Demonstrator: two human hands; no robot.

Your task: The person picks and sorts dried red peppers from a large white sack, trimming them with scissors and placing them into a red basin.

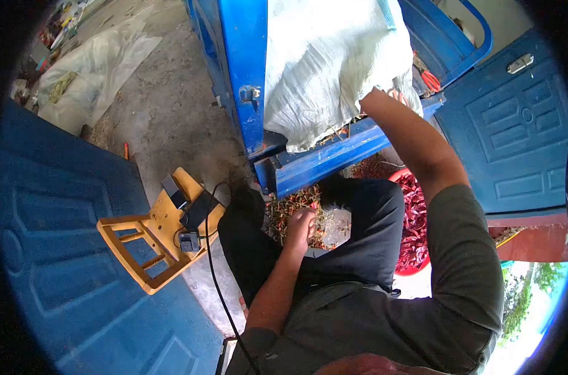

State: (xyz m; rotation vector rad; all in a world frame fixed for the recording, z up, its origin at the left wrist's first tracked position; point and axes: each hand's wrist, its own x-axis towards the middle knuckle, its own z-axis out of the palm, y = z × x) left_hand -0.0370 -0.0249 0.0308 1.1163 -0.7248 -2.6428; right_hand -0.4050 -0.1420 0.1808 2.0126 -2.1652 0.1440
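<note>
- The left hand (301,224) hangs low between the knees, over the loose chillies (286,212) on the ground. Its fingers are curled shut. Whether a pod sits inside the fist cannot be told from this angle.
- The right hand (396,96) is raised to the lower edge of the white sack (327,62), which lies on the blue cart (334,159). The wrist hides most of it, so its opening and hold cannot be determined. It probably touches the sack fabric.
- More chillies fill the red basin (415,270) beside the right knee, under the raised arm.
- Recommended practice: draw from the sack in small amounts, since its mouth overhangs the cart edge and a hard pull could spill it.
- Keep the left hand close to the pile and lift pods by the stem end to avoid crushing them.
- The raised forearm should stay clear of the red-handled tool (429,80) lying near the sack.
- A yellow stool (149,250) stands to the left, and a black cable (218,287) runs from it past the left leg. The legs should stay clear of this cable.
</note>
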